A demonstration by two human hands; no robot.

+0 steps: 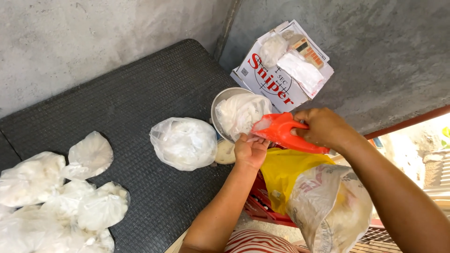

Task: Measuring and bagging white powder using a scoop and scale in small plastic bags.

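Note:
My right hand (322,125) grips the handle of an orange plastic scoop (281,131), tilted with its mouth toward a clear plastic bag (241,112) of white powder that sits in a round metal bowl (221,99). My left hand (251,150) pinches the bag's edge just below the scoop's mouth. A tied clear bag of white powder (183,142) lies on the dark woven mat (140,93) just left of the bowl.
Several filled, tied bags (61,192) lie at the mat's left end. A white cardboard box (281,70) holding small bags stands behind the bowl. A large open sack with a yellow liner (323,201) sits on a red crate (262,206) below my right arm. Concrete walls are behind.

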